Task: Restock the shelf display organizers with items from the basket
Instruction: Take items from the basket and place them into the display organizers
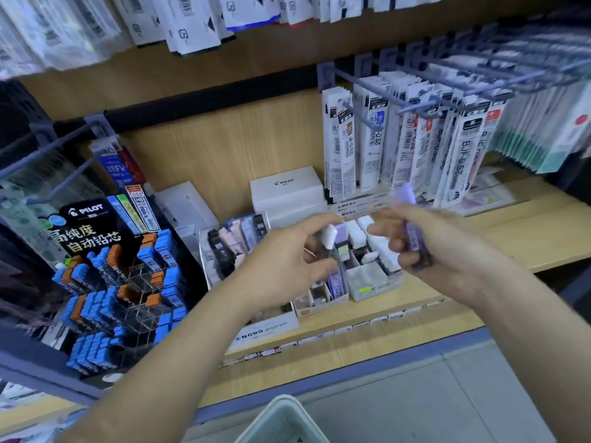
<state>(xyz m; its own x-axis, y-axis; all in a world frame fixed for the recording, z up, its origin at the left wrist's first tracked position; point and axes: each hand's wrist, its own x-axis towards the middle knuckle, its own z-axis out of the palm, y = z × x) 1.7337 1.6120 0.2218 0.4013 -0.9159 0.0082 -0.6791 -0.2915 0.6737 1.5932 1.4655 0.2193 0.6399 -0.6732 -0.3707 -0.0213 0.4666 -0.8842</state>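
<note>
Both busy over wooden shelf (527, 225) | our left hand (281, 263) pinches white-capped lead case (329, 238) | our right hand (454, 247) grips purple lead case (415, 243) | basket (281, 407) below, grey floor (479, 394)

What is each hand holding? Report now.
Left hand: pinches a white-capped case over the organizers.
Right hand: grips a purple case, blurred.

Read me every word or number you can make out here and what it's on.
"PILOT", "高纯度 自动铅芯": black lead display
"PILOT": white box
"MONO graph MG": shelf-front label
"MONO": flat boxes
"JF-0.5", "BJF-0.5": hanging refill packs
Shelf-edge price tags: too small to read.
</note>
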